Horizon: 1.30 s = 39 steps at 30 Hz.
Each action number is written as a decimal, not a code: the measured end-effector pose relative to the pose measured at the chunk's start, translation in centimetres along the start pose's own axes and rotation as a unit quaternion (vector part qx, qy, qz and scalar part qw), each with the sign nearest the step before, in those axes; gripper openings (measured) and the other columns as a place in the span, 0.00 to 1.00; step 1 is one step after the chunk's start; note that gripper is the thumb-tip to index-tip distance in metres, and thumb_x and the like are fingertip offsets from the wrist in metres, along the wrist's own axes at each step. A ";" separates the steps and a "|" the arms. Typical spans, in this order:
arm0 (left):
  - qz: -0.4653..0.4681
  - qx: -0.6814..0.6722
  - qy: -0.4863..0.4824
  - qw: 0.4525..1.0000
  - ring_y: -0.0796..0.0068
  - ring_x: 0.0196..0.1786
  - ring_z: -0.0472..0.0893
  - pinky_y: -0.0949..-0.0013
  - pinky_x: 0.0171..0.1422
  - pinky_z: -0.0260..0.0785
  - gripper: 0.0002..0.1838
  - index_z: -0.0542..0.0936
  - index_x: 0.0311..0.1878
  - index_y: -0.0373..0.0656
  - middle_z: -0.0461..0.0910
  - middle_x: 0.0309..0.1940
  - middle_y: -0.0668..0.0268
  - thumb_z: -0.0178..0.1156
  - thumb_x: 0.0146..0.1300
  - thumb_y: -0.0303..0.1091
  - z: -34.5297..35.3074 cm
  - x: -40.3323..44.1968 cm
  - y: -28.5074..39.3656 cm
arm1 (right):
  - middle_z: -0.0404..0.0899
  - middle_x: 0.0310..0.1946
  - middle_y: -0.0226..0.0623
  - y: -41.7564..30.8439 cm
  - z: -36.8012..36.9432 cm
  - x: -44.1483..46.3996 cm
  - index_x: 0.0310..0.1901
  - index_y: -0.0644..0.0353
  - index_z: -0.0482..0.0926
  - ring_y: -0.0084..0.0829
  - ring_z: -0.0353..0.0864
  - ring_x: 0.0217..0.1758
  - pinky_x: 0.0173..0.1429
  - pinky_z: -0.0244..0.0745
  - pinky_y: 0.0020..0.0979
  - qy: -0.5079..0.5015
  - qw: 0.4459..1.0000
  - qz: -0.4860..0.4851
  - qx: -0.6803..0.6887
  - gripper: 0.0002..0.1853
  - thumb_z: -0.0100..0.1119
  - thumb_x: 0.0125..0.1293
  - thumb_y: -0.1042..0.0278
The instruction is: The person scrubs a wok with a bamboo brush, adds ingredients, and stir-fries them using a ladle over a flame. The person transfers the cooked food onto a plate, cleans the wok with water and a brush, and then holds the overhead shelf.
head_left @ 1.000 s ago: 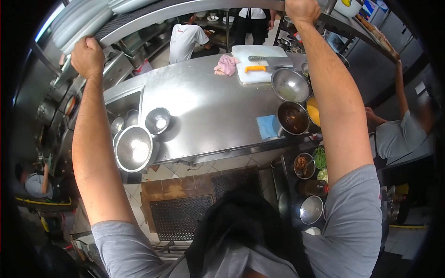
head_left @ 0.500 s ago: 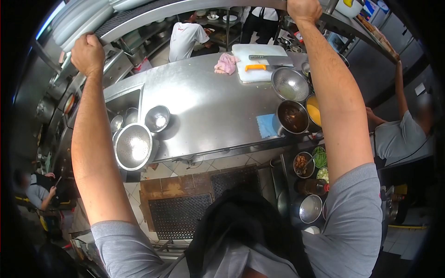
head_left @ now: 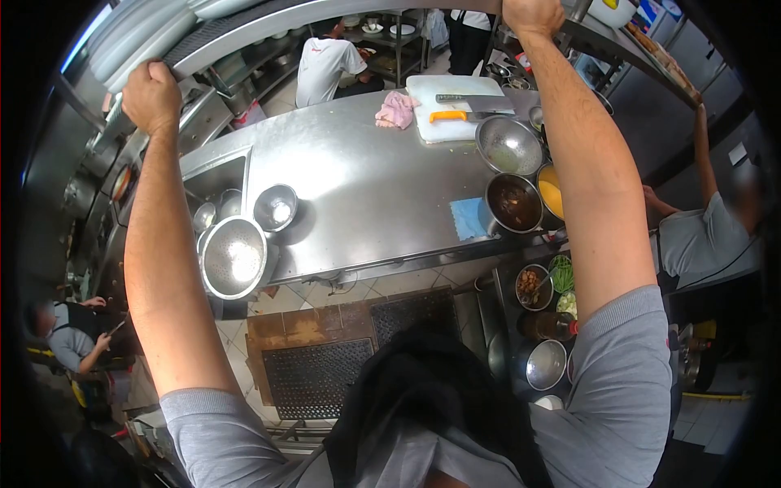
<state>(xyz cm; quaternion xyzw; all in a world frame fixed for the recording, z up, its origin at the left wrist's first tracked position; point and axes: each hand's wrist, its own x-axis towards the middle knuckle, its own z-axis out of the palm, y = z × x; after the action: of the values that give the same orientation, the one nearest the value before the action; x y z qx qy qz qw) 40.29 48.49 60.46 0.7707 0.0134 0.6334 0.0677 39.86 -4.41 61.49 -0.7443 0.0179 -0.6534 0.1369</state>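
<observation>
Both my arms reach up to a metal overhead shelf (head_left: 325,16). My left hand (head_left: 151,98) is closed on the shelf's edge at the upper left, beside stacked white plates (head_left: 138,41). At the top right my right hand (head_left: 534,18) is wrapped round the same edge. Below lies the steel counter (head_left: 358,187). On it, a white cutting board (head_left: 435,130) bears a knife with an orange handle (head_left: 448,115) and a dark-handled knife (head_left: 452,98). A pink cloth (head_left: 396,110) lies left of the board.
Metal bowls (head_left: 509,146), a pot of dark liquid (head_left: 514,203) and a blue cloth (head_left: 469,219) stand at the counter's right. A colander (head_left: 233,257) sits by the sink. One person (head_left: 327,69) is beyond the counter, another (head_left: 704,232) at right, another (head_left: 73,333) at left.
My hands keep their place on the shelf edge. The person at the far left has turned and moved their arms. The standing person beyond the counter has shifted to the right.
</observation>
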 end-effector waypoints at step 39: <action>0.000 0.003 0.000 1.000 0.49 0.43 0.80 0.48 0.51 0.69 0.18 0.86 0.38 0.51 0.84 0.37 0.57 0.46 0.64 0.44 0.0 -0.2 -0.3 | 0.82 0.34 0.48 -0.2 -0.2 -0.1 0.34 0.53 0.82 0.56 0.79 0.40 0.44 0.73 0.51 -0.006 1.000 0.011 -0.004 0.11 0.52 0.60 0.58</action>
<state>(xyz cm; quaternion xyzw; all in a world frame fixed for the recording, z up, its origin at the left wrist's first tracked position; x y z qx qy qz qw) 40.30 48.73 60.23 0.7708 0.0154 0.6335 0.0659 39.66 -4.21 61.48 -0.7487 0.0279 -0.6472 0.1410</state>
